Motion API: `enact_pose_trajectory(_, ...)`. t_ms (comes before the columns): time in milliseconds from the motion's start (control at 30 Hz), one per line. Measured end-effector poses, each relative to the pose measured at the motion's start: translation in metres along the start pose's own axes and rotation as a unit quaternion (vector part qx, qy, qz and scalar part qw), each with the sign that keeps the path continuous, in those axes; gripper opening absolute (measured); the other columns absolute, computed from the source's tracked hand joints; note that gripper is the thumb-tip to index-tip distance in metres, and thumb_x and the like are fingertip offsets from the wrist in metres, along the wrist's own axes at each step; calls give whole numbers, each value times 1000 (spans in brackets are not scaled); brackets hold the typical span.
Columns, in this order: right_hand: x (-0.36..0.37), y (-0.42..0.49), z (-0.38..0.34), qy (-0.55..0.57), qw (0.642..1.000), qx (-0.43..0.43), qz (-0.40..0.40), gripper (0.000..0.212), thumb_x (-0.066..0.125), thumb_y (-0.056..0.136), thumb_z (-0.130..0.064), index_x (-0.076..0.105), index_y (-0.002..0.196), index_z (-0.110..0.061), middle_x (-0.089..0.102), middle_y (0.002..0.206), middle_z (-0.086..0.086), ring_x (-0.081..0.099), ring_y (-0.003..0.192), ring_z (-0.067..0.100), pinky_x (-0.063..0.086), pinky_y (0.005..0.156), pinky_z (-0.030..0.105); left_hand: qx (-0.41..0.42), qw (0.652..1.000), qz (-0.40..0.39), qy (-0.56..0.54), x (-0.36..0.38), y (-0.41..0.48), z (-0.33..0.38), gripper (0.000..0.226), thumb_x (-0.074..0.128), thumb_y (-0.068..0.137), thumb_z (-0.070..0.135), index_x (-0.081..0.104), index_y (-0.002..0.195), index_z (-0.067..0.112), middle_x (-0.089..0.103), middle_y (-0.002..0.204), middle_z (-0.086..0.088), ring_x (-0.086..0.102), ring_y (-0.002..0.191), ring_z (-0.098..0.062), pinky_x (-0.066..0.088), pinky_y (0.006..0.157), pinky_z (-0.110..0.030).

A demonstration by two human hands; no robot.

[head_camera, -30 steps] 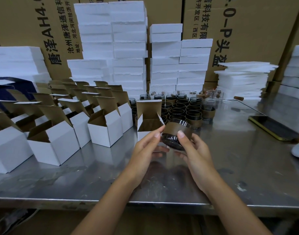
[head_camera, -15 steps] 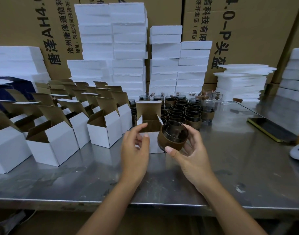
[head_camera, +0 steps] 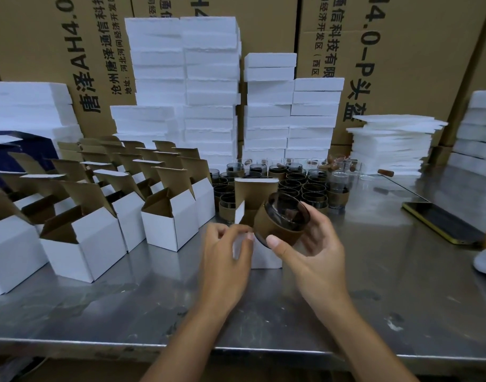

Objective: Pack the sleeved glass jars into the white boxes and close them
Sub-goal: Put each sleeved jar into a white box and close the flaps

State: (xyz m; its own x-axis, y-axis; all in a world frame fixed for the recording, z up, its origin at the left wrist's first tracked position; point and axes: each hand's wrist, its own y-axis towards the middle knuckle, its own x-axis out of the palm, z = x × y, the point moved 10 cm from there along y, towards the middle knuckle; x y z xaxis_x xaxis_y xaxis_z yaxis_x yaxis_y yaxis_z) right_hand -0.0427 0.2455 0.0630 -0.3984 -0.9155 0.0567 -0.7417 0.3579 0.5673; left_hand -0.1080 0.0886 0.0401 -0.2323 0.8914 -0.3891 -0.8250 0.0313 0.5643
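Note:
My right hand [head_camera: 312, 252] grips a glass jar in a brown card sleeve [head_camera: 280, 219], tilted with its mouth toward me, right in front of an open white box [head_camera: 265, 256] at the table's middle. My left hand [head_camera: 225, 260] pinches the box's left front flap, fingers closed on its white edge. The box's lid flap stands upright behind the jar. More sleeved jars [head_camera: 305, 188] cluster behind the box. Rows of open white boxes [head_camera: 164, 227] with raised lids fill the left of the table.
The steel table [head_camera: 401, 285] carries a phone [head_camera: 443, 223] at the right and a white device [head_camera: 485, 263] at the right edge. Stacks of white foam blocks [head_camera: 208, 86] and foam sheets [head_camera: 393, 142] stand at the back before large cardboard cartons.
The right hand turned the jar from level to mouth-up and lifted it toward the open box. The left hand let go of the jar and went to the box's front flap.

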Motion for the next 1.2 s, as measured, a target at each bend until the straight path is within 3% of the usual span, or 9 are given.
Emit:
enact_pose_trajectory(133,7,14,-8,-9,1000,-27,-7,64,86,60,-27,55,115,-39,62,114,-22,56,113,0,48,94,22,27,999,-33,-17,5,-3,8,7,54,91,37,54,91,43,46,91,17,44,94,9,39,65,-6)
enact_pose_trajectory(400,13,25,-10,-51,995,-33,-76,60,78,74,-13,48,117,-42,57,113,-34,49,113,-13,37,91,4,79,996,-33,-15,4,-5,20,11,66,84,30,59,89,37,54,83,10,49,84,-5,39,67,-12)
enact_pose_trajectory(500,16,27,-14,-87,989,-38,-115,61,74,78,-13,42,126,-34,54,113,-37,48,113,-13,37,94,7,78,997,-21,-6,0,-5,19,10,69,83,31,62,88,35,53,80,11,49,81,-5,38,67,-12)
enact_pose_trajectory(667,16,31,-14,-208,965,-51,-151,73,69,83,-23,25,140,-33,41,134,-19,39,127,0,35,108,28,81,997,-18,-6,-1,-6,22,7,70,81,29,66,87,30,51,75,13,50,78,-7,34,64,-8)
enact_pose_trajectory(767,22,28,-20,-237,951,-96,-174,81,68,85,-22,13,138,-50,33,143,-13,31,132,-2,29,107,15,84,996,-19,-5,-1,-6,22,8,70,81,29,65,85,31,51,75,11,50,78,-7,34,64,-10)
enact_pose_trajectory(833,28,25,-25,-266,936,-135,-188,74,67,84,-19,22,129,-56,35,135,-15,36,123,-5,33,95,4,84,996,-19,-13,-1,-5,22,11,71,81,28,62,83,34,50,74,11,49,77,-6,35,64,-11)
enact_pose_trajectory(967,31,27,-18,-329,912,-127,-207,33,68,83,-23,44,95,-42,35,114,-18,45,101,2,46,84,31,74,996,-31,-35,0,-3,19,9,69,82,30,62,82,35,51,74,7,49,78,-8,36,64,-13)
enact_pose_trajectory(1033,31,30,-15,-344,905,-109,-224,31,68,83,-26,42,84,-42,37,113,-17,45,103,7,45,85,37,70,996,-42,-47,2,-3,19,10,68,83,30,62,83,37,51,75,6,48,79,-8,36,65,-13)
enact_pose_trajectory(1200,34,29,-13,-359,887,-98,-274,16,58,89,-33,43,88,-39,34,115,-19,42,107,6,41,87,30,67,994,-45,-74,1,-2,19,16,69,83,26,61,83,40,52,76,3,50,78,-9,39,68,-14)
